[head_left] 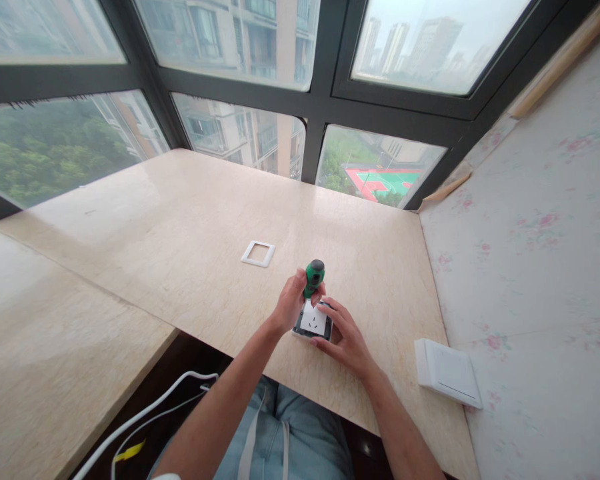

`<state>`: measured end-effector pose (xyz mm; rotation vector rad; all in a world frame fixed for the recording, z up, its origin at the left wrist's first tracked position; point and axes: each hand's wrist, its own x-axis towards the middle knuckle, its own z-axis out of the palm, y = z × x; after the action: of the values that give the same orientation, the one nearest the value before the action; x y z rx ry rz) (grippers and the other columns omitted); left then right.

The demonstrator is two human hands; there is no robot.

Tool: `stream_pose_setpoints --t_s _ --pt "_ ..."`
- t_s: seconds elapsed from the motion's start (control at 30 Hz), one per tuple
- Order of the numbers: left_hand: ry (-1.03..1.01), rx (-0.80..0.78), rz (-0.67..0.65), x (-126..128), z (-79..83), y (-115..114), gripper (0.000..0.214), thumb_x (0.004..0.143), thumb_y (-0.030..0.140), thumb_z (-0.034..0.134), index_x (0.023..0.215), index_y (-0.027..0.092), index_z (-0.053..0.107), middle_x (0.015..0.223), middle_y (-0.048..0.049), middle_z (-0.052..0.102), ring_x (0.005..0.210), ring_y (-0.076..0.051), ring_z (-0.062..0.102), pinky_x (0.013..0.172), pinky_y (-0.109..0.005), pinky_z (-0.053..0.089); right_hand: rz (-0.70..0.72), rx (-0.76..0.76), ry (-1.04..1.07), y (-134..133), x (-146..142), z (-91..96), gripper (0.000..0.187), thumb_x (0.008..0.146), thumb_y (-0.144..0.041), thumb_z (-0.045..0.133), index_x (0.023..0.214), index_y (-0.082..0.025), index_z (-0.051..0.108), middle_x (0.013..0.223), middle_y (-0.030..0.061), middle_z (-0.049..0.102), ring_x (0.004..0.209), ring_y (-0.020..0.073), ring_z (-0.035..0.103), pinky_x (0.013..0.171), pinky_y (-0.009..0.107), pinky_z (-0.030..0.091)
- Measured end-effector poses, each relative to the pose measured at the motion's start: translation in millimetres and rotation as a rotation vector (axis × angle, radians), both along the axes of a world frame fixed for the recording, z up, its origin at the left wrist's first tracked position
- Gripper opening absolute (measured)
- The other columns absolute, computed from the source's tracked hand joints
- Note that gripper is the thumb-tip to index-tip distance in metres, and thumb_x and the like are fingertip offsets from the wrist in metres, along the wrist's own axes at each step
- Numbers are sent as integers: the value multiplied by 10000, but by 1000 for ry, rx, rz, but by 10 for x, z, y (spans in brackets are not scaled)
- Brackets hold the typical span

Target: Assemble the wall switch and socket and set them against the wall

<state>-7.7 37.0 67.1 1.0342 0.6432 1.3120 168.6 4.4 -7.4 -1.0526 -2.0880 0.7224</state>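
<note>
My left hand (291, 301) is closed around a green and black screwdriver (313, 275), held upright with its tip down on a white wall socket (313, 320). The socket lies flat on the beige marble table (180, 220) near its front edge. My right hand (343, 333) grips the socket's right side, fingers curled along its edge. The screwdriver's shaft is hidden behind my fingers.
A white square cover frame (258, 253) lies on the table beyond the socket. A white switch plate (447, 372) is fixed to the flowered wall (540, 267) on the right. White cables (145, 417) run below the table edge. Large windows stand behind the table.
</note>
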Motion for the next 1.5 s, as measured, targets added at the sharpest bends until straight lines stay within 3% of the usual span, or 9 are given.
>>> stream_pose_setpoints --t_s 0.2,0.33,0.6,0.73,0.97,1.23,1.33,1.4,1.5 --pt "-77 108 -50 7 -86 -21 623 739 779 593 896 180 521 570 61 443 517 -97 377 530 -241 303 0 15 -7 1 11 -46 603 813 -469 716 1353 -304 505 1438 122 480 1350 302 447 1097 510 419" --pt "-75 130 -61 4 -102 -36 496 772 612 711 871 201 452 608 67 460 527 -82 393 535 -227 306 -2 23 -5 0 12 -54 597 814 -470 713 1351 -305 509 1436 124 483 1345 307 454 1089 509 428" --pt "-18 6 15 3 73 -18 707 904 746 298 553 170 510 549 -12 459 538 -133 438 557 -297 333 -4 -16 -18 -1 6 4 580 812 -474 713 1332 -289 532 1432 125 487 1339 300 459 1092 498 425" --pt "-52 44 9 2 56 -18 755 837 837 251 631 170 539 543 16 417 511 -125 398 537 -291 319 -2 -14 -12 -4 3 18 583 810 -476 714 1331 -287 534 1433 124 489 1339 300 460 1097 499 420" --pt "-94 143 30 35 -15 -56 511 779 654 674 875 208 446 631 54 499 526 -90 430 541 -231 346 -9 -5 -15 -2 9 -13 588 808 -479 716 1330 -283 532 1435 132 489 1339 305 465 1087 507 429" --pt "-9 -6 83 8 152 -47 706 885 771 308 570 173 511 531 -2 462 519 -126 455 537 -279 362 -4 -25 -12 -6 1 18 587 806 -481 717 1332 -295 533 1439 118 487 1344 297 457 1098 499 419" --pt "-33 -23 75 7 165 -29 741 842 830 263 619 175 528 521 0 473 508 -128 454 525 -277 372 -5 -35 -19 -7 2 31 595 805 -482 718 1338 -298 529 1446 113 482 1348 292 453 1101 488 418" --pt "-76 15 80 9 144 -32 727 800 860 310 772 174 549 568 7 521 523 -125 474 534 -268 393 -6 -31 -21 -7 5 29 595 806 -482 716 1338 -295 529 1445 115 483 1346 292 456 1098 488 420" --pt "-75 82 150 13 117 -65 572 756 712 644 955 205 469 702 35 580 555 -98 509 552 -234 410 -7 -14 -17 -5 7 20 589 810 -481 712 1338 -294 529 1444 117 485 1343 299 461 1095 499 421"
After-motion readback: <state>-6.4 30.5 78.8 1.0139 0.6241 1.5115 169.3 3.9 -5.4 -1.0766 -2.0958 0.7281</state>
